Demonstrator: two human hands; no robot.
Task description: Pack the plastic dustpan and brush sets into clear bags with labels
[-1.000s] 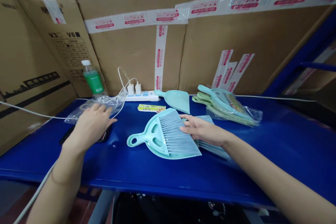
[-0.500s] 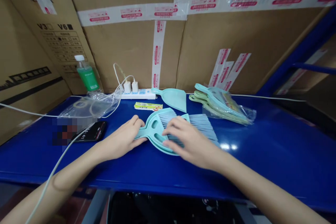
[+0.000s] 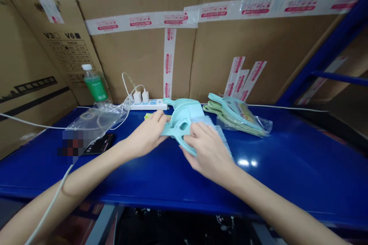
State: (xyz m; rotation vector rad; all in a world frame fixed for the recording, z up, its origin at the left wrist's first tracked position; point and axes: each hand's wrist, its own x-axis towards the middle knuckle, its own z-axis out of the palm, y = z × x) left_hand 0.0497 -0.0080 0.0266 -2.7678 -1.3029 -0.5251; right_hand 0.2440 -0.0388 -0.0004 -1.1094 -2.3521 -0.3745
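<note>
A light-blue hand brush (image 3: 179,131) with oval holes in its head is raised just over the table. My left hand (image 3: 149,132) is closed round its handle, at the left. On the brush head, my right hand (image 3: 208,149) grips the lower edge, thumb underneath and fingers curled over the top. Pale blue bristles (image 3: 222,134) fan out to the right, partly covered by that hand and blurred; whether they belong to one brush or two stacked ones I cannot tell. Just behind lies a light-blue dustpan (image 3: 188,103), its front part hidden by the brush.
Bagged green and blue dustpan sets (image 3: 237,116) lie at the back right. A power strip (image 3: 149,104) with chargers, a green bottle (image 3: 95,86), a clear plastic bag (image 3: 94,120) and a phone (image 3: 100,144) are at the left. White cable crosses my left forearm. Cardboard (image 3: 138,53) walls the back.
The brush has come up off the table, tilted and moved slightly right and away from me. My right hand has gone from loosely touching the head to gripping its edge.
</note>
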